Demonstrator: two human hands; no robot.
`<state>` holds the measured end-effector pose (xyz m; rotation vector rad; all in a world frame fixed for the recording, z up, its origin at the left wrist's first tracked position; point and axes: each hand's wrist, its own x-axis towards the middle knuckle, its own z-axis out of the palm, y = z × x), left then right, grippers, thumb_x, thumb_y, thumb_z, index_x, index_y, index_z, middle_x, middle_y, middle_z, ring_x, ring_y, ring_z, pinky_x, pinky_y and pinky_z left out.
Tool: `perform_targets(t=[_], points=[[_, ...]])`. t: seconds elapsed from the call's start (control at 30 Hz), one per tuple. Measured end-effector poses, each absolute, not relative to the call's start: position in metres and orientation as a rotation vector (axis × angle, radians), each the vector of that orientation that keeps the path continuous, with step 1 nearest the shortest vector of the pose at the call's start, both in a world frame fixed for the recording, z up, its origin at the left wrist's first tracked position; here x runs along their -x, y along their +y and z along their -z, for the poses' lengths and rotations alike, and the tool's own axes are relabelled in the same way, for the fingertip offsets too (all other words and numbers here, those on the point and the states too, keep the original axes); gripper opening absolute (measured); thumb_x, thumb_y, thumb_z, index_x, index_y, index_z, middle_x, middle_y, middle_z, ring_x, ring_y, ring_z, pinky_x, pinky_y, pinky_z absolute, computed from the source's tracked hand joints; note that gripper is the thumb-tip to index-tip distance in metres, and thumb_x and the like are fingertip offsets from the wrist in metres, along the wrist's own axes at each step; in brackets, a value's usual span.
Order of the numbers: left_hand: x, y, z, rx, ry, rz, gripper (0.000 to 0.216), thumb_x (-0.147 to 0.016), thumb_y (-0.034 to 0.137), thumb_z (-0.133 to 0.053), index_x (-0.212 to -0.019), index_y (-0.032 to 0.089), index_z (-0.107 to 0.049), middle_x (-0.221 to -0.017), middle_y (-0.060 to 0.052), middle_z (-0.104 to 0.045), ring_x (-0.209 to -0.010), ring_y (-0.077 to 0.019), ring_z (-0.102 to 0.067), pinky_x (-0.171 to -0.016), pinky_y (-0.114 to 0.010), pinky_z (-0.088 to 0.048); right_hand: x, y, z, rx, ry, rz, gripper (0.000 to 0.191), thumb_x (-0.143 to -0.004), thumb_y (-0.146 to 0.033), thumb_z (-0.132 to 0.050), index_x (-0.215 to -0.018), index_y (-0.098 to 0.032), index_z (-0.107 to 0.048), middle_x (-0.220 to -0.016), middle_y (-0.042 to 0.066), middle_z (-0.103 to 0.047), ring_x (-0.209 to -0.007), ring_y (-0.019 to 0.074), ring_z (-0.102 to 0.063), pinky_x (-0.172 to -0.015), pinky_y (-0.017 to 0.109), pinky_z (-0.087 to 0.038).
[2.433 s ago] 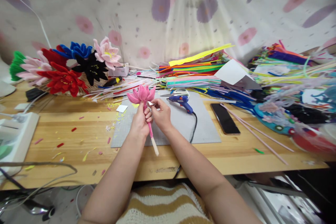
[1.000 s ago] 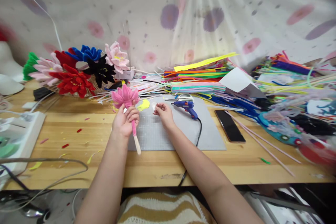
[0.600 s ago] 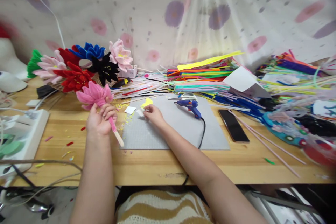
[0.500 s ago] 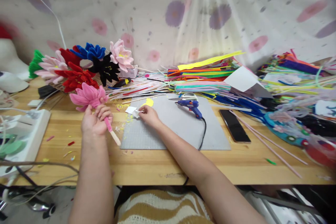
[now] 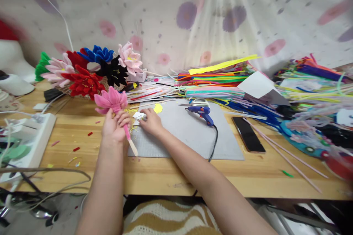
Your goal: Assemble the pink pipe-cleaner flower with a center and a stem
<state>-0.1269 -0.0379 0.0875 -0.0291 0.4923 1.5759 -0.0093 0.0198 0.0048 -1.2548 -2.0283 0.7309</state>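
Observation:
My left hand [image 5: 116, 127] is closed round the stem of a pink pipe-cleaner flower [image 5: 110, 100], held upright over the wooden table [image 5: 82, 161]; the bare stick end [image 5: 133, 148] pokes out below my fist. My right hand [image 5: 150, 120] rests on the far left corner of the grey mat [image 5: 187, 136], its fingers pinched at small white paper scraps [image 5: 137, 115]. A yellow scrap [image 5: 158, 108] lies just beyond it. A blue glue gun [image 5: 202, 113] lies on the mat to the right of that hand.
A bunch of finished flowers [image 5: 85, 71] lies at the back left. Stacked coloured pipe cleaners [image 5: 215, 80] fill the back and right. A black phone [image 5: 248, 138] lies right of the mat, a white power strip [image 5: 33, 139] at the left edge. Scissors [image 5: 197, 101] sit behind the glue gun.
My left hand carried the pink flower left toward the bunch, then back a little toward the mat. My right hand left the flower and went down to the white scraps at the mat's corner.

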Motion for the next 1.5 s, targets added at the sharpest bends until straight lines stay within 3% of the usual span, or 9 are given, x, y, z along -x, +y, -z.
perform_targets(t=[0.13, 0.23, 0.37, 0.7, 0.8, 0.9, 1.03, 1.3, 1.5], points=[[0.098, -0.037, -0.084, 0.039, 0.518, -1.466, 0.032, -0.094, 0.034, -0.029, -0.071, 0.015, -0.041, -0.045, 0.007, -0.032, -0.035, -0.0037, -0.029, -0.03, -0.012, -0.021, -0.018, 0.024, -0.014, 1.133, -1.76, -0.862, 0.018, -0.08, -0.022, -0.048, -0.092, -0.021, -0.061, -0.094, 0.002, -0.061, -0.076, 0.0117, -0.055, -0.076, 0.026, -0.044], [0.075, -0.034, -0.082, 0.039, 0.518, -1.384, 0.032, -0.094, 0.034, -0.027, -0.077, 0.014, -0.046, -0.045, 0.008, -0.031, -0.035, -0.0034, -0.029, -0.03, -0.011, -0.02, -0.042, 0.02, -0.03, 1.019, -1.619, -0.86, 0.023, -0.085, -0.026, -0.039, -0.092, -0.023, -0.06, -0.086, 0.001, -0.064, -0.081, 0.0127, -0.057, -0.077, 0.026, -0.044], [0.053, -0.029, -0.082, 0.043, 0.522, -1.316, 0.032, -0.094, 0.033, -0.029, -0.069, 0.016, -0.041, -0.046, 0.007, -0.029, -0.035, -0.0034, -0.028, -0.029, -0.011, -0.02, -0.063, 0.015, -0.046, 0.939, -1.679, -0.778, 0.023, -0.085, -0.028, -0.039, -0.092, -0.023, -0.061, -0.088, 0.002, -0.065, -0.086, 0.0137, -0.056, -0.083, 0.028, -0.042], [0.056, -0.027, -0.082, 0.05, 0.542, -1.337, 0.032, -0.093, 0.034, -0.03, -0.069, 0.016, -0.04, -0.046, 0.008, -0.03, -0.034, -0.0033, -0.028, -0.029, -0.011, -0.019, -0.079, 0.04, -0.031, 1.012, -1.348, -1.268, 0.022, -0.081, -0.036, -0.046, -0.083, -0.02, -0.061, -0.077, -0.001, -0.064, -0.058, 0.0064, -0.056, -0.058, 0.019, -0.043], [0.06, -0.028, -0.08, 0.043, 0.54, -1.34, 0.032, -0.093, 0.034, -0.029, -0.069, 0.016, -0.04, -0.045, 0.007, -0.03, -0.034, -0.0036, -0.029, -0.029, -0.012, -0.02, -0.083, 0.043, -0.027, 1.106, -1.405, -1.328, 0.018, -0.082, -0.031, -0.046, -0.082, -0.02, -0.06, -0.075, -0.001, -0.064, -0.058, 0.007, -0.057, -0.058, 0.02, -0.043], [0.062, -0.028, -0.079, 0.051, 0.537, -1.344, 0.032, -0.093, 0.034, -0.03, -0.068, 0.017, -0.038, -0.046, 0.007, -0.03, -0.035, -0.0039, -0.029, -0.029, -0.012, -0.02, -0.083, 0.044, -0.02, 1.171, -1.517, -1.345, 0.016, -0.078, -0.015, -0.046, -0.085, -0.02, -0.059, -0.076, -0.002, -0.065, -0.06, 0.0074, -0.058, -0.062, 0.022, -0.045], [0.064, -0.028, -0.078, 0.058, 0.53, -1.347, 0.032, -0.093, 0.034, -0.029, -0.07, 0.016, -0.041, -0.046, 0.007, -0.031, -0.035, -0.004, -0.028, -0.029, -0.012, -0.02, -0.079, 0.04, -0.007, 1.214, -1.829, -1.055, 0.034, -0.067, -0.001, -0.046, -0.093, -0.019, -0.057, -0.086, 0.0, -0.064, -0.075, 0.0097, -0.058, -0.077, 0.027, -0.046], [0.071, -0.029, -0.076, 0.049, 0.536, -1.362, 0.032, -0.093, 0.035, -0.029, -0.074, 0.015, -0.045, -0.045, 0.008, -0.03, -0.034, -0.0038, -0.029, -0.029, -0.012, -0.02, -0.067, 0.02, 0.009, 1.226, -2.204, -0.483, 0.04, -0.073, -0.013, -0.054, -0.113, -0.016, -0.052, -0.112, 0.012, -0.052, -0.105, 0.0203, -0.047, -0.092, 0.035, -0.041], [0.071, -0.029, -0.075, 0.05, 0.537, -1.356, 0.031, -0.093, 0.034, -0.03, -0.073, 0.015, -0.044, -0.045, 0.008, -0.03, -0.034, -0.0038, -0.03, -0.029, -0.012, -0.02, -0.07, 0.014, 0.009, 1.266, -2.144, -0.313, 0.052, -0.073, -0.019, -0.058, -0.124, -0.016, -0.047, -0.12, 0.013, -0.047, -0.111, 0.0253, -0.04, -0.098, 0.041, -0.035]])
